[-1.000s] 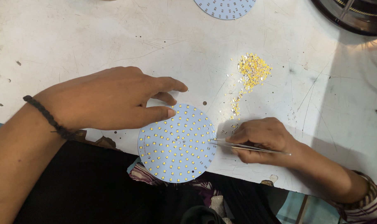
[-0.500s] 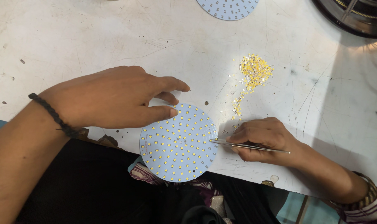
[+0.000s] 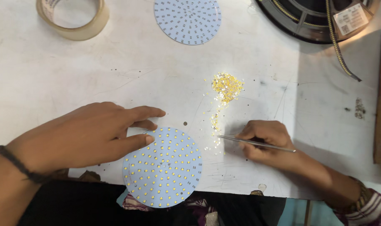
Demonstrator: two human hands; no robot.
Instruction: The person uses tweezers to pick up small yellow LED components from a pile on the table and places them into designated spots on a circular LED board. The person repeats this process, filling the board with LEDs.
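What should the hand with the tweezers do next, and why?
Probably pinch one yellow chip from the trail. The tweezers in the right hand point their tip at its lower end, and the left hand rests on the round board.

Left hand (image 3: 86,138) resting on the near disc (image 3: 162,167) (at the table's (image 3: 73,75) front edge), tweezers (image 3: 255,143) lying right of it, chip pile (image 3: 226,86) sitting behind, second disc (image 3: 187,20) lying farthest back
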